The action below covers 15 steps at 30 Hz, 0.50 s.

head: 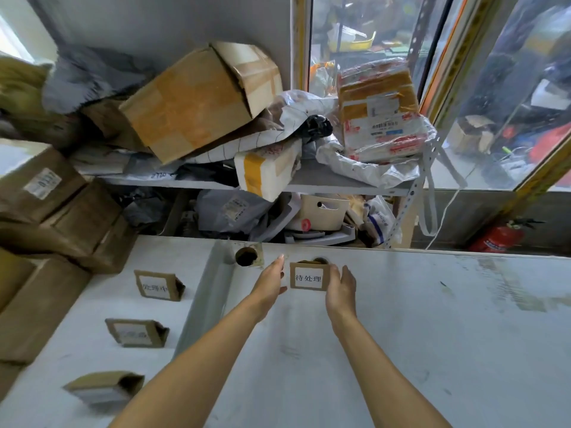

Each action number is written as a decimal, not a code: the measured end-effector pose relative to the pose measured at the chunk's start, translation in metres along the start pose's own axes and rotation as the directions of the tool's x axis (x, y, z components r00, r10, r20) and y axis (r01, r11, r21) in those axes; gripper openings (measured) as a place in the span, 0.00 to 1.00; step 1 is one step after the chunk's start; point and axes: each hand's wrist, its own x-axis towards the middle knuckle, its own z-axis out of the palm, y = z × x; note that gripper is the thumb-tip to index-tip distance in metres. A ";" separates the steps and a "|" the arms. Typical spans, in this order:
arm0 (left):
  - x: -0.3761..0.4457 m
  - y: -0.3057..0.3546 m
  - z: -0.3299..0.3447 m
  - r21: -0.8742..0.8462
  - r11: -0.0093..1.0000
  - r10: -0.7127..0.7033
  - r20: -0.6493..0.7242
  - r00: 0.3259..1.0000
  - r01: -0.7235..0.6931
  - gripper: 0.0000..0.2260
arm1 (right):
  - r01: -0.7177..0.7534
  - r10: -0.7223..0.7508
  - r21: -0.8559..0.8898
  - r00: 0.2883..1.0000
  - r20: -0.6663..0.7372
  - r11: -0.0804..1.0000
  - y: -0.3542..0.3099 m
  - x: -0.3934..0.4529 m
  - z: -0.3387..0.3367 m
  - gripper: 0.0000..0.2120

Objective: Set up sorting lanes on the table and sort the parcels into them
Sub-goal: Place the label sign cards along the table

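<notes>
Four folded cardboard sign cards stand on the grey table [401,335], each w/ a white label facing the person, prob. so the lane names read from the working side. Three run in a line down the left: the far-left sign [158,285] has print too blurred for me to read, the middle-left sign [136,332] and the near-left sign [103,389] are blurred too. They sit well apart from each other, which I'd take as one lane per card. A grey channel or raised strip [204,298] runs near-to-far between that row and the centre.

The fourth card, the 待处理 sign [309,277], stands upright at the far edge of the table, just in front of a cable hole [320,260]; a second hole [246,256] is to its left. Looks like it's being set as head of a centre lane.

Left hand [270,285]: fingers straight, together, pointing far; it sits just beside the card's left edge, thumb close to the lower left corner. Touching or a hair apart, can't tell. Holds nothing. Right hand [340,288]: fingers loosely bent at the card's right edge, fingertips hidden behind it, so whether it's pinching or only steadying I cannot tell.

Parcels aren't on the table yet: cardboard boxes [197,100] and poly mailers [380,115] are heaped on the shelf [324,180] beyond, more boxes stacked far left [61,211]. Sorting not begun, by my read.
</notes>
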 end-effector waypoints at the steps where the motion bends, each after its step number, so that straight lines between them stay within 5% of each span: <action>1: -0.004 0.003 -0.006 -0.020 1.000 0.011 0.007 1.000 -0.011 0.25 | 0.062 -0.062 -0.007 0.997 -0.052 0.998 -0.004 -0.010 0.001 0.27; 6: -0.037 0.022 -0.064 -0.148 0.982 0.114 -0.004 0.994 -0.113 0.25 | 0.363 -0.366 -0.050 0.929 -0.053 0.930 -0.034 -0.060 0.049 0.21; 11: -0.065 0.019 -0.160 -0.226 0.949 0.199 -0.103 0.974 -0.218 0.26 | 0.401 -0.403 0.047 0.903 0.146 0.915 -0.061 -0.111 0.144 0.24; 15: -0.064 0.008 -0.241 -0.221 0.951 0.156 -0.261 0.953 -0.216 0.25 | 0.236 -0.241 0.053 0.930 0.276 0.970 -0.065 -0.141 0.219 0.26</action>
